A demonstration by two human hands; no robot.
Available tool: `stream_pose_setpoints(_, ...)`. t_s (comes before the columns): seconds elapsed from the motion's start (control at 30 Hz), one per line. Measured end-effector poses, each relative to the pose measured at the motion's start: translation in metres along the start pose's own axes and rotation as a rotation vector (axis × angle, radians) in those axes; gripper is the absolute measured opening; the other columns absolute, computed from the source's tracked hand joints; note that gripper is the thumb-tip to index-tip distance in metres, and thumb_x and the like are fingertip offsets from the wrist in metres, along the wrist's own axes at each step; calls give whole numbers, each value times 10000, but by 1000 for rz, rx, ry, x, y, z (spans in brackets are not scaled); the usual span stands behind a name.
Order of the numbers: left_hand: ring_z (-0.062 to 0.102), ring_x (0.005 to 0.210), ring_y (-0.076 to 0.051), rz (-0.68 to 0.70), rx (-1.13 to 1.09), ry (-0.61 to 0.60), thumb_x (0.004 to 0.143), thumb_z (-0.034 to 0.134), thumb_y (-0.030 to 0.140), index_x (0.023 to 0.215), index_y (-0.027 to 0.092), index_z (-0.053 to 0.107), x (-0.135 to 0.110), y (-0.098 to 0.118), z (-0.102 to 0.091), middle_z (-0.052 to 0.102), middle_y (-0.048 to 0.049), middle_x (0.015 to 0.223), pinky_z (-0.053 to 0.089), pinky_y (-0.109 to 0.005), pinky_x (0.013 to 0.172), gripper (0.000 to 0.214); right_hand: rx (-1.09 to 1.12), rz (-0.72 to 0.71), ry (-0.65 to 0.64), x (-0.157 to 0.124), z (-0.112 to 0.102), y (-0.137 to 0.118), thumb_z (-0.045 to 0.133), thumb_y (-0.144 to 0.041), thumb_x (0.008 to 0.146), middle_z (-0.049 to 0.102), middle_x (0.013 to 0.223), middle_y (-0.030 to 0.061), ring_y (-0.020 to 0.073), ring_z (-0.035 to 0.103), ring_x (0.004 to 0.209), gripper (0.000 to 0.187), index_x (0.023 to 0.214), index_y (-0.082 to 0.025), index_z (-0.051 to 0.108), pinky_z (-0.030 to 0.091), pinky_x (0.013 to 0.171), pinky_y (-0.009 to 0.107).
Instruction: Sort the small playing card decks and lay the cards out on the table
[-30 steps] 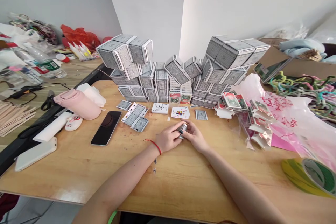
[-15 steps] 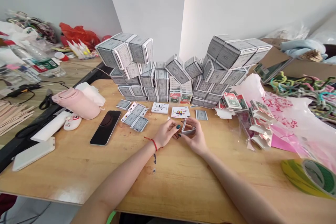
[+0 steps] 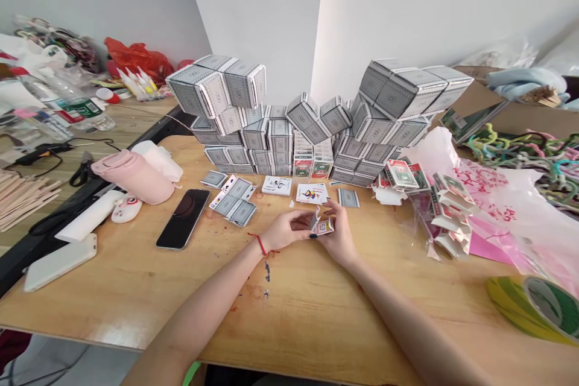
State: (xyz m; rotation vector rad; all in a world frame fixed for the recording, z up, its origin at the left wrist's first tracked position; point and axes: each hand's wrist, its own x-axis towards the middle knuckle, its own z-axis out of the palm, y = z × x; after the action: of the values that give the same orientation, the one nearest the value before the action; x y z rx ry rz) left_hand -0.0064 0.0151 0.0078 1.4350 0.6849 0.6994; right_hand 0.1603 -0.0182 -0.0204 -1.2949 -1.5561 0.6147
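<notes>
Between my two hands are folded playing cards (image 3: 324,227), one face turned up toward me and another part standing upright. My left hand (image 3: 289,230), a red string on its wrist, pinches the cards' left side. On the other side my right hand (image 3: 340,237) curls its fingers and thumb around them. Just beyond lie a joker card (image 3: 312,193), a white-faced stack of cards (image 3: 276,186) and a face-down card (image 3: 348,198). To the left, folded cards in a cross shape (image 3: 234,200) lie on the table.
Boxes made of folded cards (image 3: 278,139) stand piled at the back, with card packs (image 3: 303,167) among them. A phone (image 3: 183,219) and pink bottle (image 3: 136,176) are left. Opened card boxes (image 3: 450,217), plastic wrap (image 3: 488,193) and yellow tape (image 3: 511,307) are right.
The cards in my hands have tilted, so a printed face shows where a patterned back did. My left fingers have shifted along their near edge.
</notes>
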Motion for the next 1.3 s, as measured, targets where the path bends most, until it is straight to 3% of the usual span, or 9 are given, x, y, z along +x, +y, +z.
stream_pose_setpoints(0.1,582,936,-197,27,63,76,615,704,234,1100,136,505,-1,-3,1,580,-117,1076,472,-379,855,533,113,62,-120,3,-2,0,652,-183,629,458,1101,97,200,514,841,683,1225,-225,321,458,734,379)
stream_pose_setpoints(0.2,577,953,-198,70,191,139,622,697,244,1108,149,499,-3,-2,3,560,-116,1108,471,-381,866,533,336,106,-237,6,-7,-5,630,-189,655,446,1110,82,195,526,885,668,1235,-258,306,468,723,342)
stream_pose_setpoints(0.3,575,959,-196,102,307,180,644,677,257,1126,170,485,-4,0,4,548,-107,1133,477,-378,861,526,571,155,-274,9,-12,-8,606,-241,696,387,1200,83,195,523,934,648,1256,-301,287,473,729,338)
stream_pose_setpoints(0.43,564,989,-203,126,412,186,648,670,249,1142,178,471,-3,0,3,552,-102,1137,479,-375,859,538,722,214,-311,11,-17,-6,602,-303,716,389,1230,79,192,532,906,612,1259,-308,320,475,723,344)
stream_pose_setpoints(0.67,532,1038,-216,176,552,206,652,664,252,1162,201,477,-2,-5,2,537,-93,1168,455,-388,890,545,739,239,-408,13,-19,-5,652,-334,694,566,991,78,214,534,930,607,1235,-225,398,417,832,377)
stream_pose_setpoints(1.03,474,1107,-242,192,644,252,613,694,258,1179,221,489,-4,-10,3,507,-92,1205,395,-438,949,603,682,297,-453,15,-24,-14,580,-509,683,561,1017,95,231,546,882,554,1138,-231,431,447,717,369)
stream_pose_setpoints(1.3,508,1064,-225,184,562,263,592,697,200,1124,196,510,-4,-11,7,491,-100,1191,474,-385,875,564,749,321,-425,16,-24,-17,552,-429,724,560,1080,91,229,572,874,371,1037,-236,505,458,707,377)
